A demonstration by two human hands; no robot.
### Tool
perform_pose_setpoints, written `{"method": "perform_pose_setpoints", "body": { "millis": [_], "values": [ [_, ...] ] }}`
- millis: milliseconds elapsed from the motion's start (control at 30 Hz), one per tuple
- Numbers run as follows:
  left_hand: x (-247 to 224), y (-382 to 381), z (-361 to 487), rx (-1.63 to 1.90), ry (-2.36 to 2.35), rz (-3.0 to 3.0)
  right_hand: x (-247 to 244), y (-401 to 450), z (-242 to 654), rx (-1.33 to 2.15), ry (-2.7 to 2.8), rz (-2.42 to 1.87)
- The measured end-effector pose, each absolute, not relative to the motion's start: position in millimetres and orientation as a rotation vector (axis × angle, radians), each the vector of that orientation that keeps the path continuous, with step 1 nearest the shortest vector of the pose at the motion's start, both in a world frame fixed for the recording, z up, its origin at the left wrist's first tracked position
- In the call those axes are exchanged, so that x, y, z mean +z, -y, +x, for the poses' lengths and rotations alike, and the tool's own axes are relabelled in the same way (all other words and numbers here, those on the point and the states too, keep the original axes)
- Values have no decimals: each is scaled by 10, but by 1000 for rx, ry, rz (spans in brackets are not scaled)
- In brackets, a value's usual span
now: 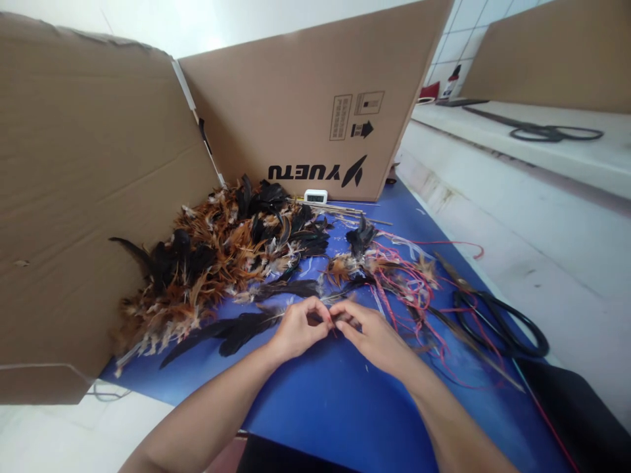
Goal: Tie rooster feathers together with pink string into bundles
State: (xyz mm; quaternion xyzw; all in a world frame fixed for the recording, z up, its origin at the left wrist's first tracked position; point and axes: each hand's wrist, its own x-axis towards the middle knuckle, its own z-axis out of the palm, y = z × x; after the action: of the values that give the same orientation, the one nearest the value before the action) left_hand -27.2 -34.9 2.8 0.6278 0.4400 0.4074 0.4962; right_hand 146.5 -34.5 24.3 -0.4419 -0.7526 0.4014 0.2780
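Brown cardboard shields your work as a left panel [93,164] and a printed panel [276,112] behind; whether these form one opened box, the view does not settle. Before them lies the blue surface [315,407], and on it, heaped against the cardboard, the large feather pile [231,256] in rust and black. To your right spreads a pink string tangle [409,289], with black scissors [476,295] beside it. Your left hand [300,328] and right hand [369,335] meet over the middle of the surface, each grip pinched finger to thumb. On the far ledge [444,118], a dark-topped bottle [451,82] is the clearest container; its contents do not show. Between your hands sit a brownish feather [351,320], half hidden, and a pink strand [334,332], on which both grips seem to close. For so fine a hold, you probably do best to roll the strand with your thumbs, draw it lightly taut, and steady your wrists. Guide its tail away from the tangle, where it could snag, and avoid crushing the feather.
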Motion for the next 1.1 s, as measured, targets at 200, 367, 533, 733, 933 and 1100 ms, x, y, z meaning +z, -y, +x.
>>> {"method": "perform_pose_setpoints", "body": {
  "millis": [200,367,533,733,933,1100],
  "values": [
    [-4,351,-274,1006,-1092,1604,237,355,1431,1053,2029,-1205],
    [9,365,-269,1027,-1111,1566,247,375,1428,993,2008,-1272],
    [21,382,-267,1055,-1147,1591,260,384,1419,1048,1934,-1314],
    [17,394,-255,1085,-1219,1682,140,338,1409,1136,1826,-1330],
    [17,400,-254,1120,-1223,1713,85,313,1379,1330,1604,-1349],
    [24,399,-257,1159,-1198,1692,149,342,1326,1430,1453,-1364]
  ]
}}
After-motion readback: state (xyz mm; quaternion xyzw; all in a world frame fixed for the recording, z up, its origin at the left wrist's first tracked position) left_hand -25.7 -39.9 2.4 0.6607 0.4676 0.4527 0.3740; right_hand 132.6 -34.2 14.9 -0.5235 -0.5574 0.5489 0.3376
